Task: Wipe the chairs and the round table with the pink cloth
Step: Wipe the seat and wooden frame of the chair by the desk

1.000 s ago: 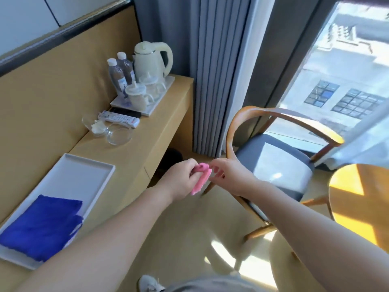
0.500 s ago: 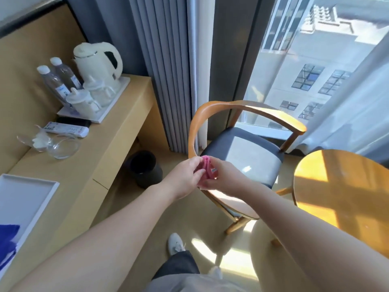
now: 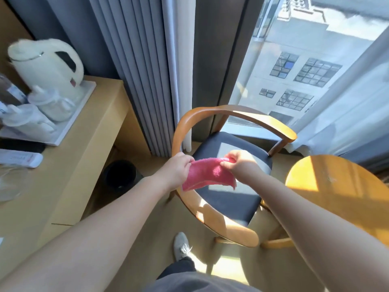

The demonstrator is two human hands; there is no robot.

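Note:
The pink cloth [image 3: 207, 174] hangs spread out between both hands, above the left part of the chair. My left hand [image 3: 175, 170] pinches its left top corner and my right hand [image 3: 240, 163] pinches its right top corner. Below them stands a wooden chair [image 3: 231, 114] with a curved armrest rail and a dark seat [image 3: 229, 199], partly sunlit. The round wooden table [image 3: 336, 190] stands to the right of the chair, only its left part in view.
A long wooden counter [image 3: 69, 165] runs along the left with a white kettle [image 3: 48, 66], cups on a tray and a remote [image 3: 19, 159]. A black bin [image 3: 121, 175] stands under it. Grey curtains [image 3: 143, 70] and a window lie behind the chair. My shoe [image 3: 181, 245] is near the chair's front.
The view has swung right and closer to the chair. The cloth, bunched between my hands before, is now pulled open between them over the seat.

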